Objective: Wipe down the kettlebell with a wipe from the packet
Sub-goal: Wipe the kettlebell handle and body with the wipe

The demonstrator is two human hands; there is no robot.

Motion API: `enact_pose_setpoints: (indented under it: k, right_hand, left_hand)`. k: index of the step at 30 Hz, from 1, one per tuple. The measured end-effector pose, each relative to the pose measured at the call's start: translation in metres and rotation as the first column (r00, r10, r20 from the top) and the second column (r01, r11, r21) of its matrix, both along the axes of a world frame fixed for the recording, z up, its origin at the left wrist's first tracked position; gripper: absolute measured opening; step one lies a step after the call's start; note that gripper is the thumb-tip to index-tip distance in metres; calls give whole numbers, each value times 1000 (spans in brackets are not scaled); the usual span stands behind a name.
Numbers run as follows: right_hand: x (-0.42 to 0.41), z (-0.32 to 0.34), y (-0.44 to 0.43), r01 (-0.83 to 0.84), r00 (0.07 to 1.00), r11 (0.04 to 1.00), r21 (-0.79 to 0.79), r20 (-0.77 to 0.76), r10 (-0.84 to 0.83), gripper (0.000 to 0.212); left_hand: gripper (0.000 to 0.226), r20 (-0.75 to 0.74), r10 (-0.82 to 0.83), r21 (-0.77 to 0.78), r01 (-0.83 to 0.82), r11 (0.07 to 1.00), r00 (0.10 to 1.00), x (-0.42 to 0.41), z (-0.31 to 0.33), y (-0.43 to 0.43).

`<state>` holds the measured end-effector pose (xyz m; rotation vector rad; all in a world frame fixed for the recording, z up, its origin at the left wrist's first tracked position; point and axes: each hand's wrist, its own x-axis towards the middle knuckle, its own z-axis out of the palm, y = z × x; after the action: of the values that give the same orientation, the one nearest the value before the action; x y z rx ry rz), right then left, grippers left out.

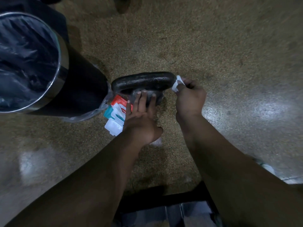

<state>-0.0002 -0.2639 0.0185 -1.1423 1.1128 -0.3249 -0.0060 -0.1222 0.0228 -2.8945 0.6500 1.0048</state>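
Observation:
A black kettlebell (142, 81) stands on the speckled floor, its thick handle glossy and facing up. My right hand (190, 95) grips a white wipe (177, 83) and presses it against the right end of the handle. With straight fingers, my left hand (141, 115) rests flat on the kettlebell's body below the handle. The wipe packet (117, 112), red, teal and white with its lid flipped open, lies on the floor just left of my left hand, partly hidden by it.
A tall black bin (54, 76) with a metal rim and a dark liner stands close to the left of the kettlebell. A dark object (164, 210) lies at the bottom edge near my feet. Open floor stretches to the right and beyond.

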Motion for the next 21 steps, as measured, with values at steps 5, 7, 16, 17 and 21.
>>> enact_pose_setpoints:
  k: [5, 7, 16, 17, 21]
  right_hand:
    - [5, -3, -5, -2, 999, 1000, -3, -32, 2, 10]
    - [5, -3, -3, -5, 1000, 1000, 22, -18, 6, 12]
    - [5, -8, 0, 33, 999, 998, 45, -9, -33, 18]
    - [5, -8, 1, 28, 1000, 999, 44, -9, -28, 19]
    - [-1, -5, 3, 23, 1000, 999, 28, 8, -23, 14]
  left_hand:
    - [118, 11, -10, 22, 10, 1000, 1000, -1, -3, -2]
    - [118, 12, -12, 32, 11, 999, 1000, -1, -2, -2]
    - [120, -32, -30, 33, 31, 999, 999, 2, 4, 0]
    - [120, -33, -30, 34, 31, 999, 999, 2, 4, 0]
    - [120, -41, -26, 67, 28, 997, 999, 2, 2, -2]
